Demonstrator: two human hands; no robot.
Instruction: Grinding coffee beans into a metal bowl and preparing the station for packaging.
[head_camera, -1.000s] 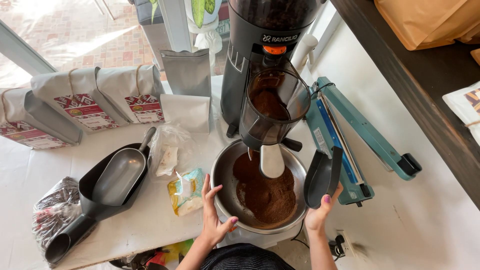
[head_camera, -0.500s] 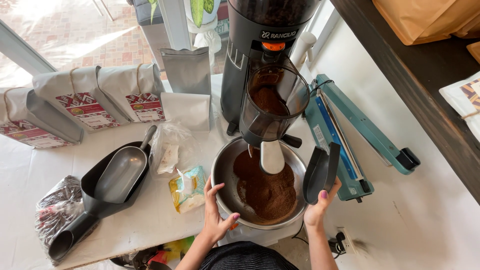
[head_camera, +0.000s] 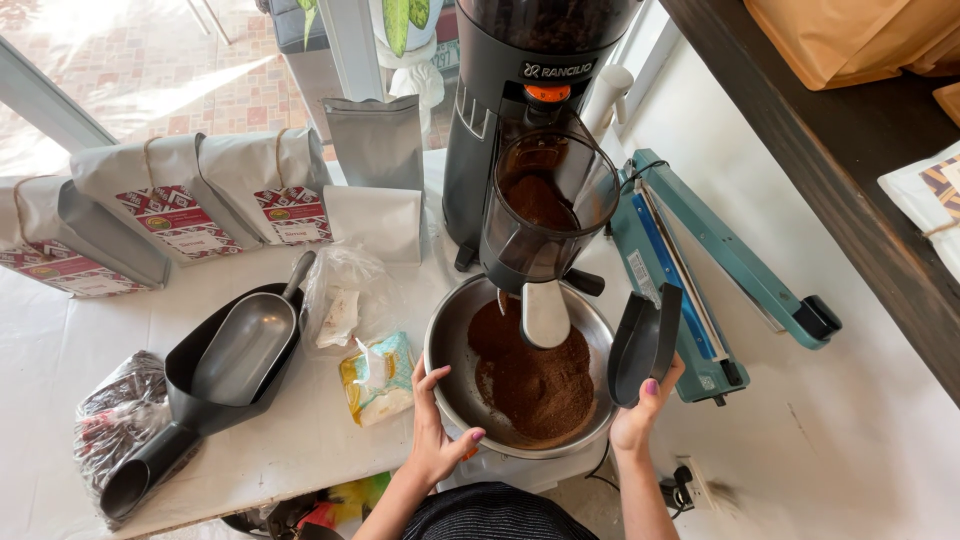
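White bench (head_camera: 880, 440) carrying all items, seen from above; its near edge runs beneath the person's forearms, and its widest bare stretch lies at the right, between the sealer and the dark shelf along the right side. Dark coffee grinder (head_camera: 520, 130) standing toward the far edge, its clear dosing chamber overhanging the bowl. Blue heat sealer (head_camera: 720, 260) lying at an angle just right of the grinder, arm raised. Row of grey paper bags (head_camera: 180, 210) with red labels along the far-left edge. Round steel bowl (head_camera: 450, 330) at the near edge under the grinder spout, roughly half filled with brown ground coffee (head_camera: 535, 375). Black scoop (head_camera: 190, 400) toward the near-left corner, with a grey metal scoop (head_camera: 245, 345) resting inside it. Dark crumpled bag (head_camera: 115, 415) at the left edge. Clear plastic packets (head_camera: 375, 375) between the scoops and bowl, leaving a narrow strip of bare bench. Black curved lid (head_camera: 640, 345), held upright just beside the bowl's right rim. Left hand (head_camera: 435, 430): fingers spread, gripping the bowl's near-left rim. Right hand (head_camera: 645, 410): fingers closed around the lid's lower end.
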